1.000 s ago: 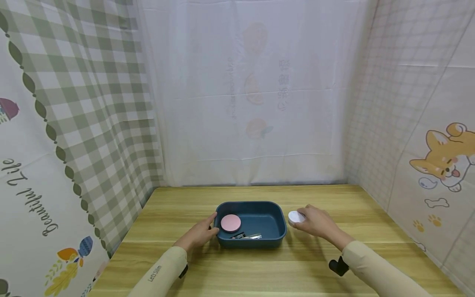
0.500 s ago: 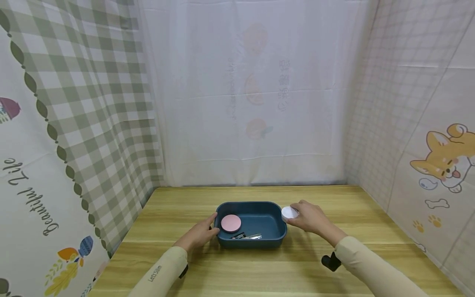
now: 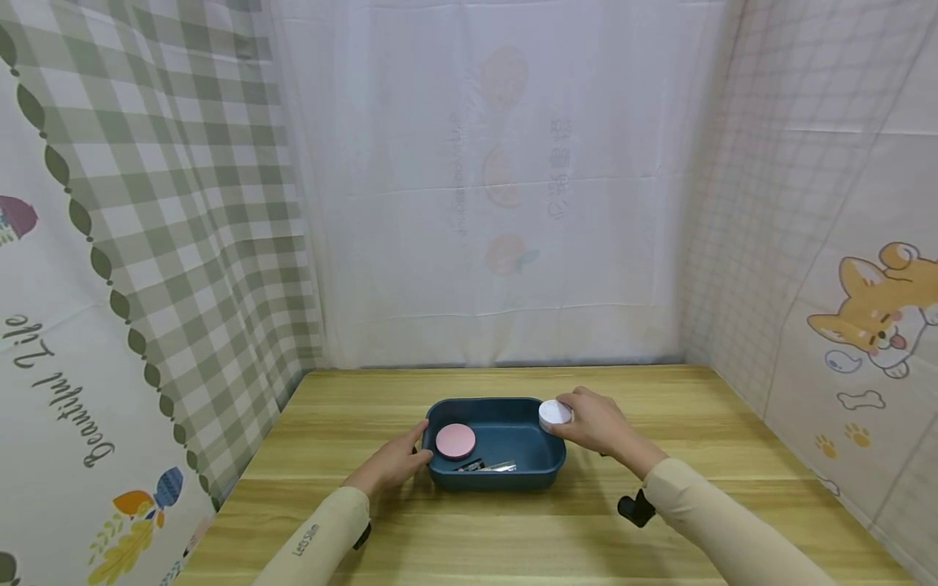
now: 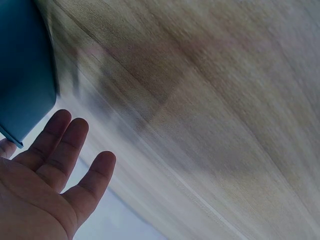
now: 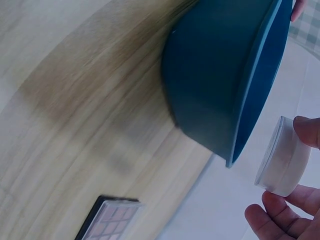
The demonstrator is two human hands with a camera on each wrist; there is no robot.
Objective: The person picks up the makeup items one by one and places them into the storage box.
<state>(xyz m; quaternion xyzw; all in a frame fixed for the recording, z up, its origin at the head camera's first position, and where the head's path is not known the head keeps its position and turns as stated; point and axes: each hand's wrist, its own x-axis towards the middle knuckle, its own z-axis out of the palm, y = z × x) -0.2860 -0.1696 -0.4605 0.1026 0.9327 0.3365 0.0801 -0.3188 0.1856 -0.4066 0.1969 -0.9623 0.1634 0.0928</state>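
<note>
My right hand (image 3: 597, 425) pinches a round powder case (image 3: 554, 413), with a white top and a clear side showing beige, between thumb and fingers. It is over the right end of a dark blue rectangular bin (image 3: 494, 480). In the right wrist view the powder case (image 5: 285, 160) is tilted on edge beside the bin's rim (image 5: 255, 65). My left hand (image 3: 396, 462) touches the bin's left side, its fingers extended; the left wrist view shows several spread fingers (image 4: 67, 150) next to the bin wall (image 4: 25, 65).
Inside the bin lie a round pink case (image 3: 456, 441) at the left and small slim items (image 3: 487, 466) along the near wall. An eyeshadow-like palette (image 5: 111, 220) lies on the wooden table (image 3: 484, 537), mostly hidden behind my right hand in the head view. Curtains stand around the table.
My right hand has carried the powder case leftward and slightly up, from right of the bin to over its right end. My left hand and the bin have stayed in place.
</note>
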